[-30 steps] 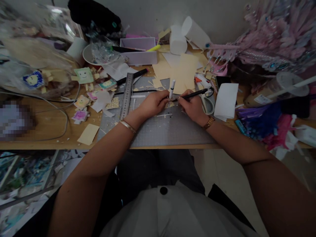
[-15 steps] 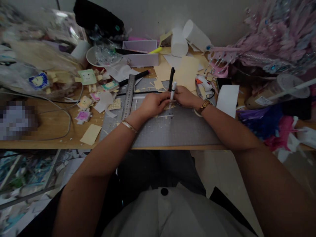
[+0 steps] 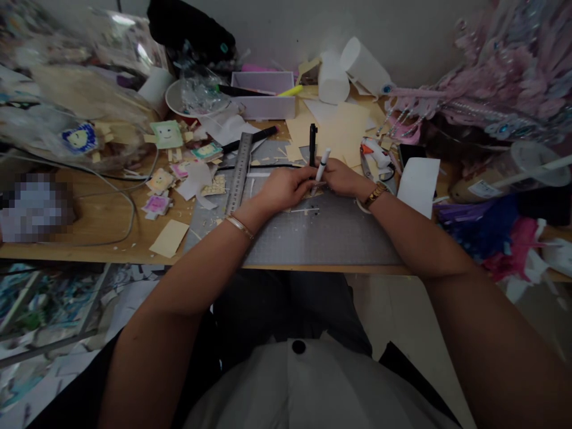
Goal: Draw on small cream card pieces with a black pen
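Between the curled left hand [image 3: 286, 188] and curled right hand [image 3: 343, 178], a white pen [image 3: 322, 165] tilts right, nearer than an upright black pen [image 3: 313, 145], each one's holder unclear.

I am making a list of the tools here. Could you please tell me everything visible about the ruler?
The ruler is straight, grey and metal-looking, its markings too small to read. It lies diagonally on the grey mat, far end over a black marker, near end beside the left wrist; whether they touch is unclear.
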Demonstrator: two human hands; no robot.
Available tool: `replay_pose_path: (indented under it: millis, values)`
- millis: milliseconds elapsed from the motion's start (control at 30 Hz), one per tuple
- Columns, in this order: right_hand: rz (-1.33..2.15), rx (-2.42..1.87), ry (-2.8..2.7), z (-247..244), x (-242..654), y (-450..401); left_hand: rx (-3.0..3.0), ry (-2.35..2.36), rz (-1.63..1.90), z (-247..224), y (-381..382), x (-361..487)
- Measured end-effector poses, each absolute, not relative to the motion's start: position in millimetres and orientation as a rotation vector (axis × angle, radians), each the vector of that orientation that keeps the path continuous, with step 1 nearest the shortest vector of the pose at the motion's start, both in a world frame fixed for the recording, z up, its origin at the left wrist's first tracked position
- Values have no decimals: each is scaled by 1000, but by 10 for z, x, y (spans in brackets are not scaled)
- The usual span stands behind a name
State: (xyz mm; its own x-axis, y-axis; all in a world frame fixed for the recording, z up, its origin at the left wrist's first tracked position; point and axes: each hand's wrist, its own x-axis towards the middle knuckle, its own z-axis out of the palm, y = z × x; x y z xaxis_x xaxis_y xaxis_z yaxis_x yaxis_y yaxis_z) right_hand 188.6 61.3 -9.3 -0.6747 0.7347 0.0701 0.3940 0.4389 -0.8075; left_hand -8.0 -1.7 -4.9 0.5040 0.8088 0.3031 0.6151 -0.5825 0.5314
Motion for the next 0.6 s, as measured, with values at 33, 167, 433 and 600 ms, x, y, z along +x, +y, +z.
replay_pose_path:
  millis: [33, 167, 433, 600]
  values:
    - [1117, -960, -2290, -95, 1884, 615, 2394, 1190, 750, -45, -19, -79]
    - [1078, -1006, -2322, -108, 1888, 627, 2392, 1185, 749, -33, -29, -77]
    - [1047, -954, -2364, -123, 1906, 641, 2396, 1199, 738, -35, -29, -78]
    - [1035, -944, -2341, -75, 1903, 602, 2385, 1226, 711, -27, -27, -76]
